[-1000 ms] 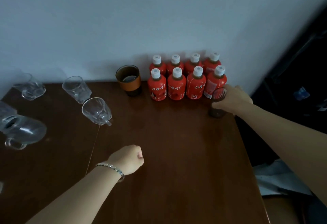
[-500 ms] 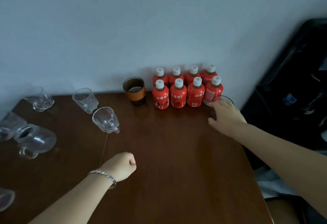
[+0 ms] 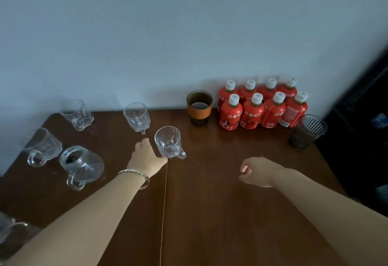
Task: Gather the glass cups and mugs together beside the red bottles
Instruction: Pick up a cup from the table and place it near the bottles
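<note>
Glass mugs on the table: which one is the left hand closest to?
The clear mug with its handle pointing right, just right of the left hand. The other clear mugs sit farther left and toward the wall.

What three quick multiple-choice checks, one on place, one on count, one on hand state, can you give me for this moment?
1. Where does the dark ribbed glass stand?
A. Left of the orange-banded cup
B. At the right end of the red bottles, near the table's right edge
C. Among the clear mugs on the left

2. How many red bottles are there?
A. Six
B. Eight
C. Ten

3. What is the left hand doing?
A. Open beside a clear mug, not yet gripping it
B. Holding a red bottle
C. Lying flat at the table's near edge

Answers:
1 B: it stands just right of the front-row end bottle, by the table edge.
2 B: two rows of four white caps.
3 A: its fingers reach up beside the clear mug without closing round it; the right hand hangs empty.
</note>
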`<state>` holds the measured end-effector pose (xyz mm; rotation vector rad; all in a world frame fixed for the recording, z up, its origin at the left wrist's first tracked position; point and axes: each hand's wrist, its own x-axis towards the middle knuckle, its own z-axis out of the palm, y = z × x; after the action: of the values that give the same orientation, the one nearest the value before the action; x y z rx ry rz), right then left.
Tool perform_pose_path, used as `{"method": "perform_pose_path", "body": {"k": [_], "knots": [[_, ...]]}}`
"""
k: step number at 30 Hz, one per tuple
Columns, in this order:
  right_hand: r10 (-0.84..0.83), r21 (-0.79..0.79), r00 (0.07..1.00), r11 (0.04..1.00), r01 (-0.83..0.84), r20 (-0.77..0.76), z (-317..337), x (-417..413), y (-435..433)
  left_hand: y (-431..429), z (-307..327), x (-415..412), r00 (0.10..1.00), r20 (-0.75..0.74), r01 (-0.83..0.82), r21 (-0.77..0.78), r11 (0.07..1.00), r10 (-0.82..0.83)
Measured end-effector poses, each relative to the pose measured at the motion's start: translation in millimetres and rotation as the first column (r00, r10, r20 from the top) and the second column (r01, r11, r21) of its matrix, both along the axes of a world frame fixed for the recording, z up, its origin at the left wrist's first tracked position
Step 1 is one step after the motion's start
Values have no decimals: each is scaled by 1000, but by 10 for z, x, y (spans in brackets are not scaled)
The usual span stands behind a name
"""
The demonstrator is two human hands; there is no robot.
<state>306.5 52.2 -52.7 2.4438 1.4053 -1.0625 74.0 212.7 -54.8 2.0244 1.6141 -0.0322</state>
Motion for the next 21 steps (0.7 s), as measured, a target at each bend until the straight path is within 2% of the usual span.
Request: {"method": "perform_pose_path", "body": {"k": [3, 6, 10, 14, 21], "knots": [[-29, -5, 1000, 1000, 29, 12, -50, -88, 56, 260, -73, 143, 993, 106, 60, -40, 997, -56], [-59, -1, 997, 998, 59, 46, -32, -61, 26, 466, -184, 259, 984, 114, 141, -48, 989, -135], [-155, -10, 986, 988, 156, 64, 9, 49, -231, 501, -281, 270, 982, 147, 120, 11, 993, -120], [-219, -30, 970, 974, 223, 104, 64, 275, -620, 320, -228, 330, 986, 107, 123, 47, 991, -127], [-310, -32, 935, 947, 319, 171, 97, 795, -1301, -366, 16, 957, 943, 89, 321, 21, 947, -321]]}}
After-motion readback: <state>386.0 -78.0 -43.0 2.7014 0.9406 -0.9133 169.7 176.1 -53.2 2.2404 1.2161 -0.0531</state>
